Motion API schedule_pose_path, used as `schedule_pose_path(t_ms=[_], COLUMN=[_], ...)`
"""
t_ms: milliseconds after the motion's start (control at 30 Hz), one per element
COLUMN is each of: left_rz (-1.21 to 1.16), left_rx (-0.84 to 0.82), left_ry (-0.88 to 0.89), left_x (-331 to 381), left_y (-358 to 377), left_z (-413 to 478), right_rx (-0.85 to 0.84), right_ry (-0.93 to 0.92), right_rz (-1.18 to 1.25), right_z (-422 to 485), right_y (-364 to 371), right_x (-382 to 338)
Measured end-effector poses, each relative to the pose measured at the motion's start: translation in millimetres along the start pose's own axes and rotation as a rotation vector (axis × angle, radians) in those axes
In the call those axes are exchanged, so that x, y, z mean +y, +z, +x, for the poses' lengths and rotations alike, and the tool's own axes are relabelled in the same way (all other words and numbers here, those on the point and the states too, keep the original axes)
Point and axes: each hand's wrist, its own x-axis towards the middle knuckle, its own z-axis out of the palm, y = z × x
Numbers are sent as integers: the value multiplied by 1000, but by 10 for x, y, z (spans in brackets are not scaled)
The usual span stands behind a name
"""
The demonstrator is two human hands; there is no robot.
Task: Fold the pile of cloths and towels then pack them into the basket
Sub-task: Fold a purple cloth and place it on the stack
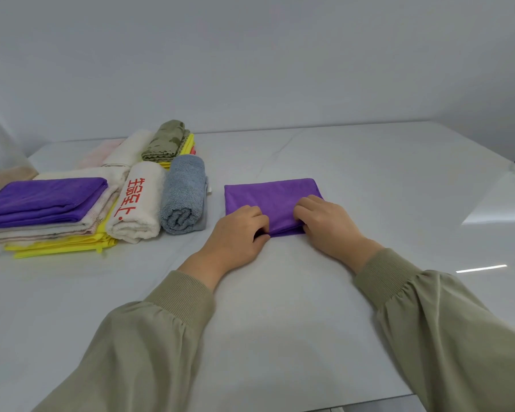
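left hand (238, 231), right hand (327, 223) on purple cloth (269, 193) edge

Both arms in long sleeves, muted olive-khaki fabric, smooth and slightly puffy, gathered where it meets the cuffs. Left sleeve (137, 346) and right sleeve (446, 322) each end in a wide ribbed knit cuff of the same colour, snug at the wrist. Left hand (235, 233) and right hand (330, 224) bare: no gloves, rings or watch showing.
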Motion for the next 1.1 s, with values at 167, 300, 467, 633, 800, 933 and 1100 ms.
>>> schedule_pose_path(t_ms=[167, 300, 467, 633, 800, 933, 1100], left_rz=[-12, -23, -18, -148, -427, 26, 159], left_rx=[18, 25, 26, -43, 161, 0, -427], left_ry=[-30, -29, -51, -12, -191, -337, -468], left_x=[-1, -1, 3, 147, 252, 135, 66], left_y=[11, 12, 21, -46, -138, -76, -16], left_z=[-3, -1, -2, -3, 22, 127, 81], right_rx=[70, -61, -167, -260, -167, -119, -527], right_ry=[26, 77, 105, 139, 285, 464, 441], right_rz=[-57, -164, -245, -324, -298, -38, 50], right_z=[-136, -226, -191, -182, -68, 263, 440], right_y=[-132, -138, -172, -280, -371, -231, 125], right_x=[99, 150, 78, -18, -61, -160, -426])
